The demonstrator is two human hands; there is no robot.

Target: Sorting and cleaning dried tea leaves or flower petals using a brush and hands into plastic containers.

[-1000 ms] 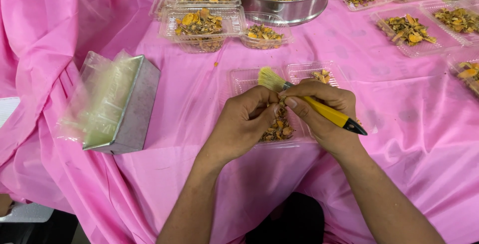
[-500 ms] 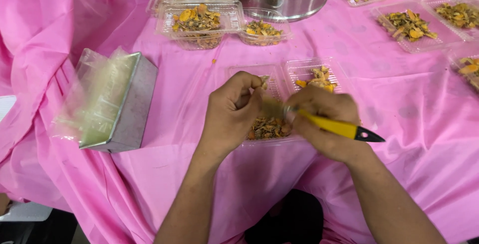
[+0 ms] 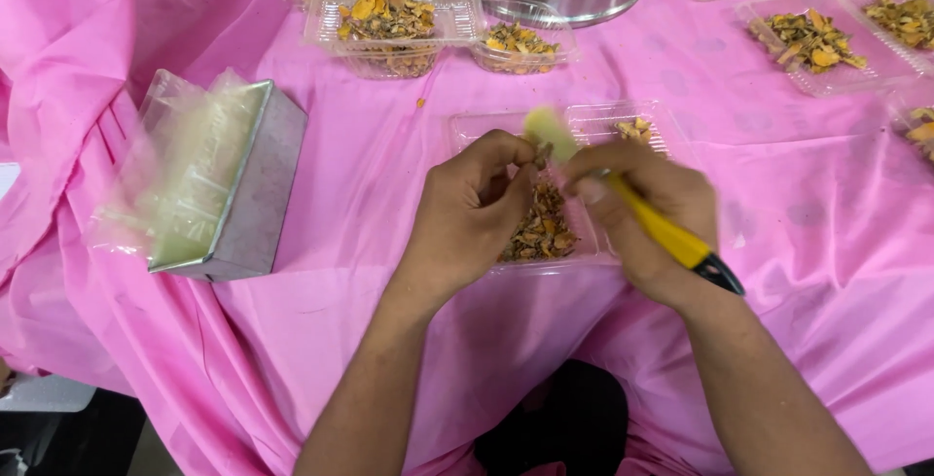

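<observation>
Centrally, L hand (image 3: pixel 472 206) pinches a small dried root piece (image 3: pixel 541 155) at fingertips, above clear plastic tray (image 3: pixel 467 131). R hand (image 3: pixel 642 209) fingers wrapped round yellow-handled brush (image 3: pixel 662 228); handle runs toward 4 o'clock, blurred bristles at 11 o'clock touching the piece.

We've got both forearms coming up from the bottom edge, bare, angled inward so the hands meet near centre. Left hand (image 3: pixel 477 206) curled, thumb & fingertips pinched together, palm turned right. Right hand (image 3: pixel 642 211) fisted in a grip, knuckles up, wrist bent slightly; fingertips nearly touching the left's.
</observation>
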